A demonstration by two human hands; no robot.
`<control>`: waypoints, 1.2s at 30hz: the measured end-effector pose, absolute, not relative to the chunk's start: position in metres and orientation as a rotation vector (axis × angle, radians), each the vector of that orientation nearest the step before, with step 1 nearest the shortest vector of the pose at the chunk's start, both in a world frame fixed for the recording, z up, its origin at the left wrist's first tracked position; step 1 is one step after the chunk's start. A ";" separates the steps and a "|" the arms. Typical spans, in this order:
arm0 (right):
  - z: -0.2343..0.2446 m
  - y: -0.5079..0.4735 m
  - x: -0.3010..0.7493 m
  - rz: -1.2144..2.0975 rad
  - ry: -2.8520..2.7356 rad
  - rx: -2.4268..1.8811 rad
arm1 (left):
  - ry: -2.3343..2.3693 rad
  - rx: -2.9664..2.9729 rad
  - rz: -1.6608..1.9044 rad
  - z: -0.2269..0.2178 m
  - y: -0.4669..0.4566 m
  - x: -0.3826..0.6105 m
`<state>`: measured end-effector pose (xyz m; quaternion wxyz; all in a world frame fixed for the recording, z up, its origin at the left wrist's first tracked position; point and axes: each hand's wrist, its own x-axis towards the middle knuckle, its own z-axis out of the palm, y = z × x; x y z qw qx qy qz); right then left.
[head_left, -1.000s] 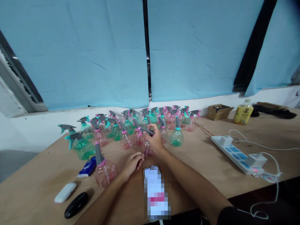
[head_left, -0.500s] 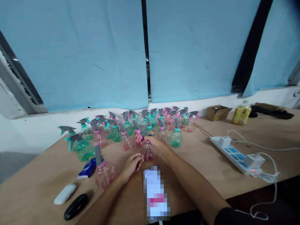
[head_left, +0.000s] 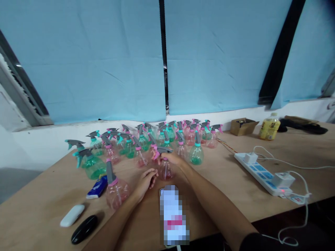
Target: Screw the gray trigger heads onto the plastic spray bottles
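Observation:
My right hand (head_left: 173,158) is wrapped round the neck of a pink spray bottle (head_left: 165,170), just under its grey head. That bottle stands upright on the table, its pink trigger pointing left, with a little reddish liquid inside. Some of my right fingers are hidden behind the neck. Loosely curled, my left hand (head_left: 147,181) rests to the left of this bottle, apart from it, and nothing shows in its fingers. Close to my left forearm stands a larger-looking pink spray bottle (head_left: 118,193). In front of the held bottle lies a lit phone (head_left: 172,209), its screen blurred out.
Many pink and green spray bottles (head_left: 130,150) stand behind my hands. At left lie a blue packet (head_left: 97,187), a white case (head_left: 72,215) and a black case (head_left: 84,229). On the right are a power strip (head_left: 259,173) with cables, a cardboard box (head_left: 243,128) and a yellow drink bottle (head_left: 269,129).
My left hand has shifted slightly left and up, its fingers a little more curled. My right hand stays at the neck of the pink spray bottle, which has hardly moved.

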<state>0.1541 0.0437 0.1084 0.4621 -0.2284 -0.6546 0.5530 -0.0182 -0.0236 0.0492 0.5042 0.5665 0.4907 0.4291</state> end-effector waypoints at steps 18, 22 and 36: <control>0.098 0.044 0.151 1.457 -1.540 -0.539 | 1.216 1.398 1.018 0.051 -0.027 -0.016; 0.101 0.044 0.151 1.411 -1.568 -0.503 | 1.224 1.394 1.013 0.051 -0.026 -0.016; 0.099 0.043 0.146 1.402 -1.511 -0.541 | 1.219 1.432 0.972 0.053 -0.028 -0.016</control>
